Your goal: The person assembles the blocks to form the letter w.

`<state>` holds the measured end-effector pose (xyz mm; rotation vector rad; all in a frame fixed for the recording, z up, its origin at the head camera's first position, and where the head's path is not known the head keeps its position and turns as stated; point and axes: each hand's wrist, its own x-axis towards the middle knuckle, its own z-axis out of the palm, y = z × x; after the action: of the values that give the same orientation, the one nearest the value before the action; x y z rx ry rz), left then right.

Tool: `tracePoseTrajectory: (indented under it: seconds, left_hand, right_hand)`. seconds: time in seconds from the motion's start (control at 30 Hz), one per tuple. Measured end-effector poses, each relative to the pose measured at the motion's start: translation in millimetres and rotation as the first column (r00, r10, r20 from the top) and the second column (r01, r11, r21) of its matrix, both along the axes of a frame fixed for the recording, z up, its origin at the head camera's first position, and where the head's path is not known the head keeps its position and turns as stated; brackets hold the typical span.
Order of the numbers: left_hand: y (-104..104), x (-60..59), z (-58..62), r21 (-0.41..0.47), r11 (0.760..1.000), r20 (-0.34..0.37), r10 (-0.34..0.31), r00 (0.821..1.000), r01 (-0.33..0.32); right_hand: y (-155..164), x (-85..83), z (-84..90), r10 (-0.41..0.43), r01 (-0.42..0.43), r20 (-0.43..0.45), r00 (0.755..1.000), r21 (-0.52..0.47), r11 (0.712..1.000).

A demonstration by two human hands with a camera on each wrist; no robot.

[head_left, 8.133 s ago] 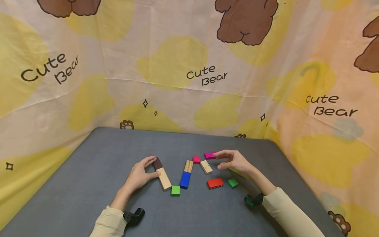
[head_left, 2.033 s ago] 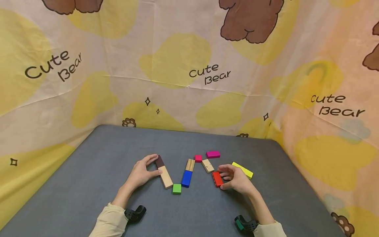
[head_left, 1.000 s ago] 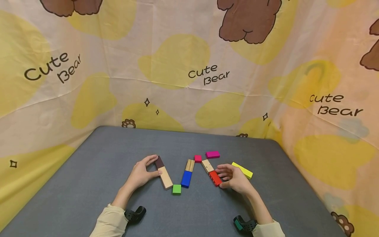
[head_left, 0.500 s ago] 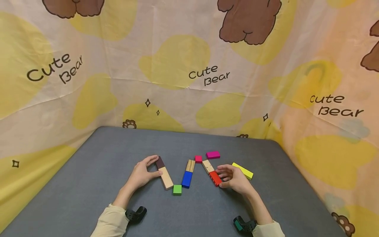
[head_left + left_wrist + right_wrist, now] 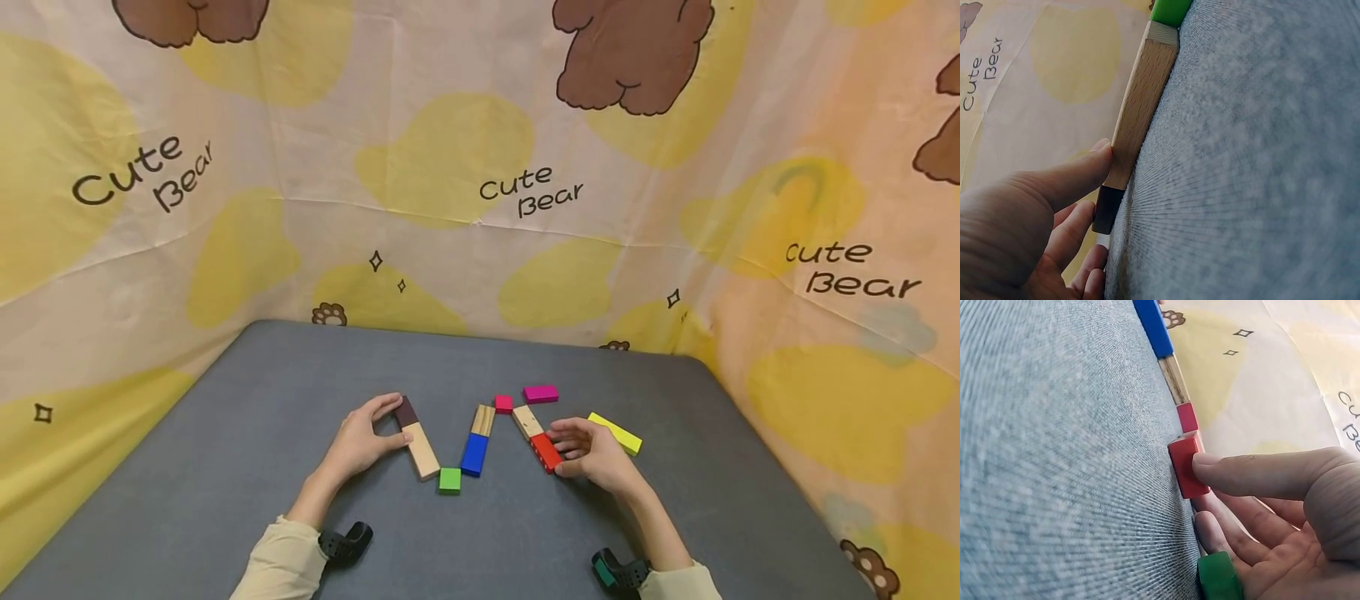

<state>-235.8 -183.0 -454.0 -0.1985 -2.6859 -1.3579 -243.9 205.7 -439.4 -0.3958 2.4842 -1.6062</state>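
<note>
My right hand (image 5: 596,457) pinches the red block (image 5: 547,452), butted against the wood block's (image 5: 527,422) near end. My left hand (image 5: 358,442) grips the brown-tipped plank (image 5: 417,439), left of the red block.

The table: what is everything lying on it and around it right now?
Table: one, grey, fills the foreground.
Cloth backdrop: one, cream with yellow blobs, brown bears and "Cute Bear" lettering, behind and beside the table.
Wooden blocks: three, pale; one with a dark brown block at its far end, one above the blue block, one above the red block.
Blue block: one, centre.
Red block: one, at the right hand.
Green blocks: two; one near the front, one in the right palm, seen in the right wrist view.
Pink blocks: two; small square, longer one behind.
Yellow block: one, far right.
Left hand: holds the dark brown block's end.
Right hand: fingers on the red block.
</note>
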Motion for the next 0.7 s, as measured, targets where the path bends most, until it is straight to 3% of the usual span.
tracePoseTrajectory:
  seconds: [0.5,0.7]
  left_hand:
    - [0.6,0.9,2.9,0.0,1.0,0.031,0.007,0.999,-0.007]
    - [-0.3,-0.5,1.6,0.011,1.0,0.03,0.002,1.0,-0.002]
  right_hand:
    - [1.9,0.6,0.3,0.018,-0.018,-0.001,1.0,-0.027,0.999]
    - [7.4,-0.9,4.0,-0.008,0.006,-0.017,1.0,-0.088,0.996]
